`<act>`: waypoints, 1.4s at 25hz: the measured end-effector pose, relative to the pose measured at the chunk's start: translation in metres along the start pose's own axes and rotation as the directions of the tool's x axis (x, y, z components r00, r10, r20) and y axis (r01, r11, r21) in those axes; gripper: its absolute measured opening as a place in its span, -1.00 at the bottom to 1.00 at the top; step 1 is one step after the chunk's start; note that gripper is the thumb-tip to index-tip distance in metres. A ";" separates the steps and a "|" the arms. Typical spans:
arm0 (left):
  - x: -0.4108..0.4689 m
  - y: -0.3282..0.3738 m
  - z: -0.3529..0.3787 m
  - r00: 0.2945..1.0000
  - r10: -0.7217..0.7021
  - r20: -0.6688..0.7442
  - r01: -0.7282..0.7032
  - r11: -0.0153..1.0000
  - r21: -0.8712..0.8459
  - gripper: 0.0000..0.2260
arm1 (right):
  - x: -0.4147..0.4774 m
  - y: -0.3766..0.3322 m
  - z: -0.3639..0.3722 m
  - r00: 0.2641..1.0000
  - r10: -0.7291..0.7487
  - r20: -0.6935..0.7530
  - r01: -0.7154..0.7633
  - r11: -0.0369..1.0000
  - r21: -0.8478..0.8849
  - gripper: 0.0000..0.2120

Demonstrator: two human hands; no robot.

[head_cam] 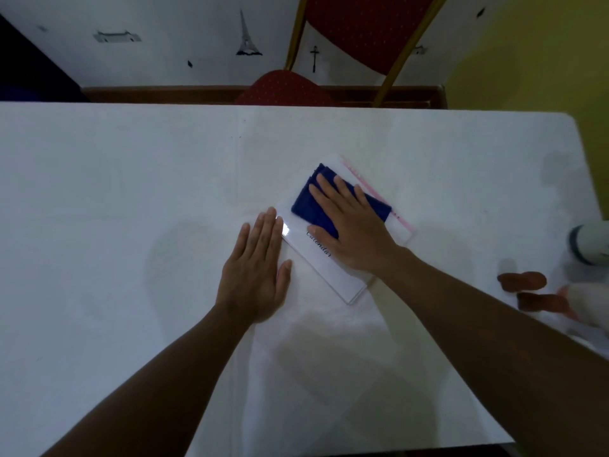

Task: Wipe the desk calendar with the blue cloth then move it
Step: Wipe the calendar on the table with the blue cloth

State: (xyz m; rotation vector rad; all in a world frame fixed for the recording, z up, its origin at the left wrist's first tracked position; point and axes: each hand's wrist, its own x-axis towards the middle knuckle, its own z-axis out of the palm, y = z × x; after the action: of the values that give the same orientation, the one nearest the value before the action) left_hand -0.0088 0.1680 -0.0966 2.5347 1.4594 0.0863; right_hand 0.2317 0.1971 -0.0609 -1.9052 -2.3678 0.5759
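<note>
A white desk calendar with a pink spiral edge lies flat and turned at an angle on the white table. A folded blue cloth rests on its upper half. My right hand lies flat on the cloth, fingers spread, pressing it onto the calendar. My left hand lies flat on the table, fingers together; its fingertips and thumb touch the calendar's left edge.
Two brown oval objects and a white and grey object sit near the table's right edge. A red chair stands behind the far edge, in front of a white wall with stickers.
</note>
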 end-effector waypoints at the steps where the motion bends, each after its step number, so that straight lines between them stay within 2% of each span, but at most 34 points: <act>1: 0.000 0.000 0.000 1.000 0.000 0.003 0.000 1.000 0.002 -0.35 | -0.009 -0.004 0.004 0.999 -0.030 -0.017 0.030 1.000 0.007 -0.36; 5: 0.000 -0.001 0.000 1.000 0.010 0.014 -0.010 1.000 0.016 -0.36 | -0.058 -0.018 0.019 0.981 -0.184 -0.052 0.186 0.982 0.019 -0.49; 8: 0.000 0.000 0.000 1.000 -0.001 0.017 0.001 1.000 0.016 -0.35 | -0.093 -0.030 0.018 0.967 -0.248 -0.052 0.250 0.967 0.047 -0.54; 10: 0.000 0.001 -0.001 1.000 -0.007 0.017 0.006 1.000 0.003 -0.35 | -0.106 -0.039 0.010 0.967 -0.254 -0.010 0.251 0.949 0.193 -0.59; 12: -0.001 0.000 -0.001 1.000 0.003 0.025 -0.003 1.000 0.007 -0.35 | -0.100 -0.043 -0.012 0.991 -0.126 0.035 0.088 0.837 0.540 -0.70; 13: 0.000 -0.001 -0.001 0.999 0.011 0.032 -0.012 1.000 0.015 -0.35 | -0.090 -0.040 -0.025 0.998 -0.032 0.058 -0.014 0.756 0.654 -0.73; 14: 0.000 -0.001 -0.001 0.999 0.015 0.038 -0.016 1.000 0.018 -0.35 | -0.077 -0.032 -0.035 0.996 0.068 0.056 -0.088 0.719 0.689 -0.74; 16: 0.000 -0.001 -0.002 0.999 0.003 0.034 -0.004 1.000 0.005 -0.36 | -0.054 -0.008 -0.049 0.955 0.293 0.034 -0.247 0.731 0.636 -0.67; 18: 0.000 0.000 -0.001 1.000 -0.007 0.021 0.008 1.000 -0.005 -0.36 | -0.044 0.013 -0.058 0.882 0.456 -0.118 -0.346 0.797 0.494 -0.58; 19: 0.000 0.000 -0.001 1.000 -0.006 0.015 0.006 1.000 -0.006 -0.36 | -0.043 0.018 -0.057 0.866 0.442 -0.235 -0.314 0.846 0.431 -0.57; 20: 0.000 0.000 -0.001 1.000 -0.003 0.009 0.003 1.000 -0.006 -0.36 | -0.044 0.021 -0.052 0.884 0.349 -0.312 -0.231 0.904 0.359 -0.56; 21: 0.000 0.000 -0.001 1.000 0.000 0.005 0.000 1.000 -0.005 -0.36 | -0.045 0.023 -0.044 0.927 0.202 -0.316 -0.118 0.957 0.266 -0.53; 23: 0.000 0.000 -0.001 1.000 0.002 0.003 -0.002 1.000 -0.002 -0.36 | -0.048 0.019 -0.023 0.986 -0.072 -0.150 0.082 0.995 0.060 -0.46; 24: 0.000 0.000 -0.001 1.000 0.002 0.002 -0.002 1.000 -0.002 -0.36 | -0.048 0.016 -0.011 0.990 -0.132 -0.047 0.131 0.991 -0.029 -0.42; 25: 0.000 0.000 -0.001 1.000 0.002 0.001 -0.002 1.000 -0.003 -0.35 | -0.043 0.014 -0.002 0.989 -0.147 0.012 0.147 0.984 -0.101 -0.40; 27: 0.000 0.000 -0.001 1.000 0.003 -0.004 -0.003 1.000 -0.007 -0.35 | -0.022 0.013 0.002 0.993 -0.115 0.019 0.116 0.981 -0.156 -0.39; 32: 0.001 -0.001 0.001 1.000 0.004 -0.002 -0.004 1.000 0.003 -0.35 | 0.014 0.006 -0.002 0.998 -0.047 -0.042 0.041 0.993 -0.114 -0.40; 35: 0.000 -0.002 0.002 1.000 0.008 0.007 -0.008 1.000 0.004 -0.36 | -0.044 -0.006 0.013 0.977 -0.212 0.010 0.212 0.971 -0.111 -0.43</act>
State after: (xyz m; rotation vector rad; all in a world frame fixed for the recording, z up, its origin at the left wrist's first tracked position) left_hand -0.0099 0.1683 -0.0994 2.5422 1.4484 0.0758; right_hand 0.2330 0.1505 -0.0630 -1.6578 -2.6084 0.4344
